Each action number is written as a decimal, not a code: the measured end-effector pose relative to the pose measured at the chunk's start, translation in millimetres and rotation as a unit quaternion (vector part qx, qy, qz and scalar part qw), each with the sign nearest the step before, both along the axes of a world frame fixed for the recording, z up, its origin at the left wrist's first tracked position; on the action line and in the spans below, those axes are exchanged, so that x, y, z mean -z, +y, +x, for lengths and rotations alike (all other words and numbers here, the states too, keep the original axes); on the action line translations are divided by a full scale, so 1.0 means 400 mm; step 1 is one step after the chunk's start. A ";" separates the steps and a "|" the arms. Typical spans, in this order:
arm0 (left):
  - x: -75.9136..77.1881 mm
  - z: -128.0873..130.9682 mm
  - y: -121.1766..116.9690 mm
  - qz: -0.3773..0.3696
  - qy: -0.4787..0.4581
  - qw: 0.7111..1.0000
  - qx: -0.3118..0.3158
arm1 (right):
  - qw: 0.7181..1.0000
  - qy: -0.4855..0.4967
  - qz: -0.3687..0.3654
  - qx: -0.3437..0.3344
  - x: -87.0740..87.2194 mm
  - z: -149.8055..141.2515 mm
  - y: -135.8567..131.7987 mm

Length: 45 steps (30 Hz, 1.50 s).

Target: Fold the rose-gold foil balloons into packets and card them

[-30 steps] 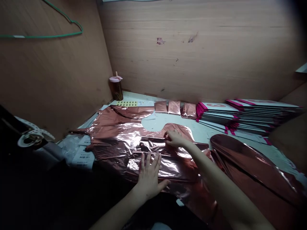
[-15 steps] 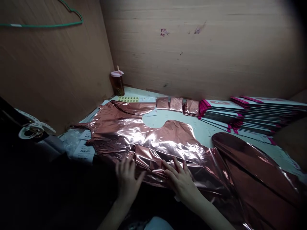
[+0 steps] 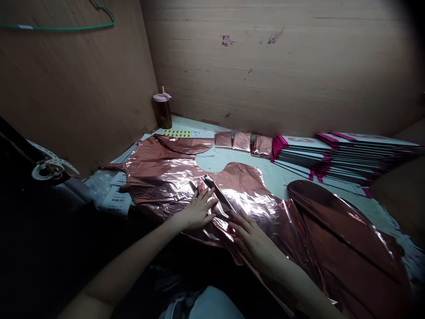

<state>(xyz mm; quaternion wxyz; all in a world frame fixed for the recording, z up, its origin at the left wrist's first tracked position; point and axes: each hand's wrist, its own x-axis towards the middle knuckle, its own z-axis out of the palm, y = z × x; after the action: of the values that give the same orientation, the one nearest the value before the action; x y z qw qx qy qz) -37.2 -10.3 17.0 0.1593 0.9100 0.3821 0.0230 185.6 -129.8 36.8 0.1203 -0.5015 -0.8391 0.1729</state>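
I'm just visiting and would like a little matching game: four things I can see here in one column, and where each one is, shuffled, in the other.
Things
1. Hanger
2. Lidded cup
3. Pink-edged stacked cards
4. Left hand

Places
A. To the right of the small folded foil squares
B. On the big shiny coppery foil
C. At the top left of the view
D. In the far left corner of the table

Pairs: 1-C; 2-D; 3-A; 4-B
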 end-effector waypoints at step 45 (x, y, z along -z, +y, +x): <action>0.079 -0.033 -0.228 0.092 -0.359 0.915 -0.159 | 0.934 0.260 0.079 0.231 0.093 -0.096 -0.043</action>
<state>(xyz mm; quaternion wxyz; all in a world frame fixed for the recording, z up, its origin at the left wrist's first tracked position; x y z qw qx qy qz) -50.3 -101.6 -14.5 0.1960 0.7782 0.4353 0.4081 147.3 -147.0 -0.2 0.4102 -0.6077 -0.6506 0.1975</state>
